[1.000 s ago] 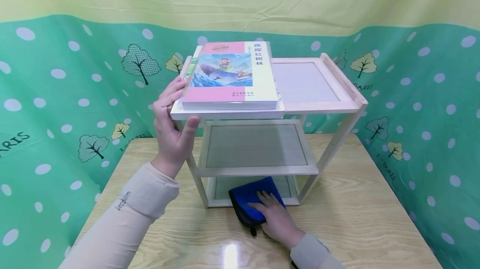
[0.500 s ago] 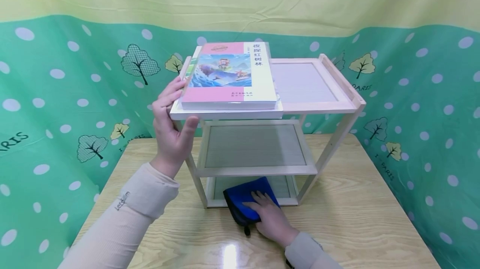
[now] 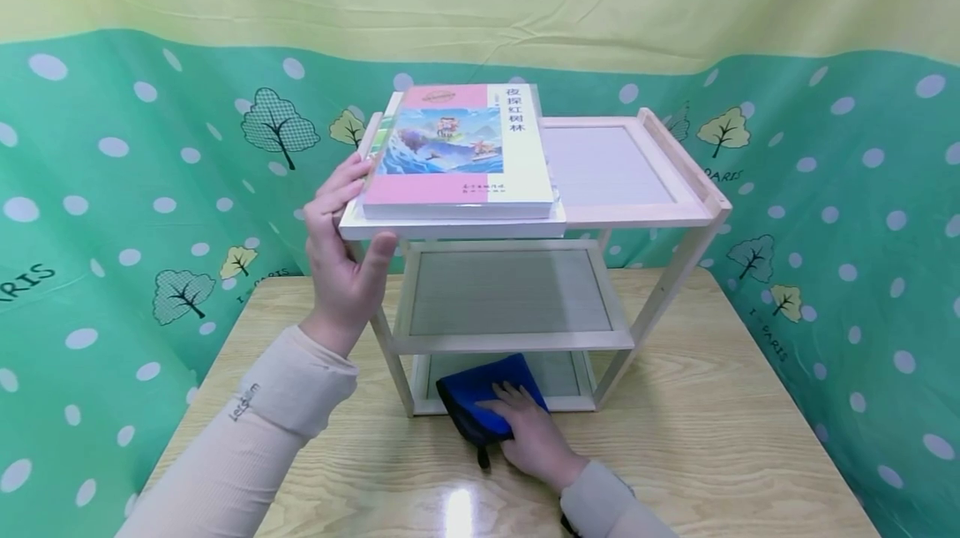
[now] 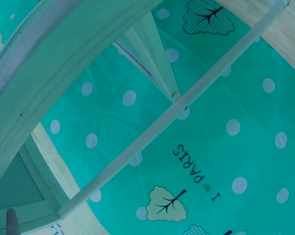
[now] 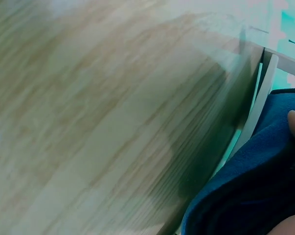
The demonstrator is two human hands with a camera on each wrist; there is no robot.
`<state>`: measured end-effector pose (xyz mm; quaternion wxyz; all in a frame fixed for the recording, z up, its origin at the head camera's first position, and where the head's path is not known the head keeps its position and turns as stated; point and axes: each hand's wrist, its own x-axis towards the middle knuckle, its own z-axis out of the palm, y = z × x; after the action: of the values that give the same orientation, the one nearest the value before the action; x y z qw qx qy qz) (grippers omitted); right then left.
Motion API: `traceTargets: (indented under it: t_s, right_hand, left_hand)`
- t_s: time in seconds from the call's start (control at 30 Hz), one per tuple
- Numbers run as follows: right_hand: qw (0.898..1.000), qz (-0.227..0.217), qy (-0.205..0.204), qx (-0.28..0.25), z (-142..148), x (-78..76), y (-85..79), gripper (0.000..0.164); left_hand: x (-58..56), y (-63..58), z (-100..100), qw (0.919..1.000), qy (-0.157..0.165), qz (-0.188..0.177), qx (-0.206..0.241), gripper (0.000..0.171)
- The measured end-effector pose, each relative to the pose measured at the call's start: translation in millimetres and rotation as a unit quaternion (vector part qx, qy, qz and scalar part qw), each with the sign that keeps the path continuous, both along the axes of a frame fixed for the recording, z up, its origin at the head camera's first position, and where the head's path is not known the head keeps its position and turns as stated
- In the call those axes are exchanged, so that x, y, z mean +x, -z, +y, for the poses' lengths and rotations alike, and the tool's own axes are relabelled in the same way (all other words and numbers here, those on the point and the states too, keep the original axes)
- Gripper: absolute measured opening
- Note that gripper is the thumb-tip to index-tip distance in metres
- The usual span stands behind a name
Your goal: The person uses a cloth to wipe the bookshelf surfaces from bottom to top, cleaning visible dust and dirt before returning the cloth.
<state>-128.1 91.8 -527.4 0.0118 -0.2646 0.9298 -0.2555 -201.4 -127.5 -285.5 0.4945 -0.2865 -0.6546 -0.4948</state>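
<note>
My left hand [image 3: 345, 271] grips the upper left edge of a pale wooden three-tier shelf [image 3: 652, 217], with fingers along the side by the books and the thumb at the front. Beside those fingers, a pink-and-cream book [image 3: 450, 188] lies on top of another book with a white edge [image 3: 450, 229]. Low at the front, my right hand [image 3: 532, 438] holds a blue zip pouch with black trim [image 3: 468, 392], its fingers spread over the top. The pouch sits tilted, its far part overlapping the bottom tier in the head view. The right wrist view shows the pouch [image 5: 245, 171] close to a fingertip.
The shelf stands on a wood-grain table [image 3: 712, 438]. A green polka-dot curtain [image 3: 150, 188] hangs behind and on both sides. The middle tier [image 3: 510, 288] is above the pouch, and the front legs [image 3: 615, 375] flank the bottom tier's opening.
My right hand and the blue pouch have shifted slightly left along the front of the bottom tier. The left hand and the books have stayed in place.
</note>
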Motion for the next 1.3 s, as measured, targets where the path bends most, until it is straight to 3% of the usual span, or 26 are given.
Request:
traceTargets:
  t_s: [0.33, 1.3]
  right_hand:
    - [1.000, -0.015, -0.003, -0.027, -6.8, -2.3, 1.8, 0.068]
    - [0.999, -0.046, -0.014, -0.024, -28.8, -15.3, -2.6, 0.061]
  left_hand:
    - [0.1, -0.8, -0.1, 1.0000, 0.002, 0.003, 0.003, 0.084]
    - [-1.5, 0.2, 1.0, 0.9999, 0.008, 0.008, 0.009, 0.084]
